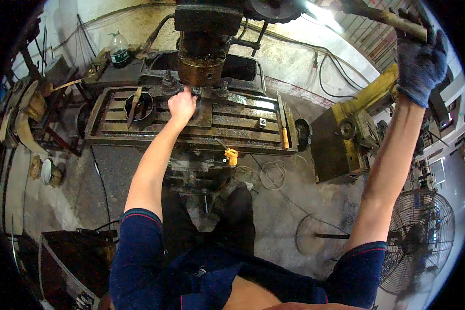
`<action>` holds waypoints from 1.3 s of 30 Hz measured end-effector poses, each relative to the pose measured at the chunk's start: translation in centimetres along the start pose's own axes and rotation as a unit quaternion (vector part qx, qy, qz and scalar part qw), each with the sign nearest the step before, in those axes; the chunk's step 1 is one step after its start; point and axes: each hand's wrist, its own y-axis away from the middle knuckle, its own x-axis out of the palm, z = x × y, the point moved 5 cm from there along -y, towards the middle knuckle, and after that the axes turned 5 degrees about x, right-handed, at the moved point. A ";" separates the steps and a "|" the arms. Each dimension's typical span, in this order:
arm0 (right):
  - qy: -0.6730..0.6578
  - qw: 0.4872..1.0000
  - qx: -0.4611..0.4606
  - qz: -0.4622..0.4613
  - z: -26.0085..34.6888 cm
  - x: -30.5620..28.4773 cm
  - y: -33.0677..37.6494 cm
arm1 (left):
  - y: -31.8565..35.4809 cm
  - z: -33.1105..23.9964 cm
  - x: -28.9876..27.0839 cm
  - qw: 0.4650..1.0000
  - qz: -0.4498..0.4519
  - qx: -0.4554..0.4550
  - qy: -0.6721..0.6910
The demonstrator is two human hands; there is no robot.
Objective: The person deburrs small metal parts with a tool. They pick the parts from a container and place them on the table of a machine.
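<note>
My left hand [182,105] is bare and closed. It sits just below the spindle head [201,66] of a dark milling machine, over the slotted worktable. Its fingertips meet at something small and dark that I cannot make out. High at the right, my right hand [422,67] wears a dark blue-grey glove. Its fingers wrap around a long lever handle [398,20] running up toward the machine's head. On the worktable [227,135], to the left of my bare hand, stands a dark round pot [148,109] with a brush [135,106] lying across it.
A file with an orange handle [285,138] lies along the worktable's right end, near a small metal block [262,122]. A yellow tool [231,156] is at the front edge. Behind stands a clear bottle [119,50]. A yellow-green machine [341,139] and a fan [417,240] stand at right.
</note>
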 end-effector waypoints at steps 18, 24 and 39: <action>-0.101 0.988 0.048 -0.109 -0.3 2.0 15.2 | 0.4 0.6 -0.1 1.000 -0.002 0.012 0.023; -0.115 0.985 0.075 -0.105 -0.9 1.2 13.5 | -0.3 1.3 -0.5 1.000 0.026 -0.011 0.005; -0.003 0.990 0.095 -0.106 0.5 2.0 14.1 | -0.9 1.4 -0.6 0.998 0.057 -0.040 0.002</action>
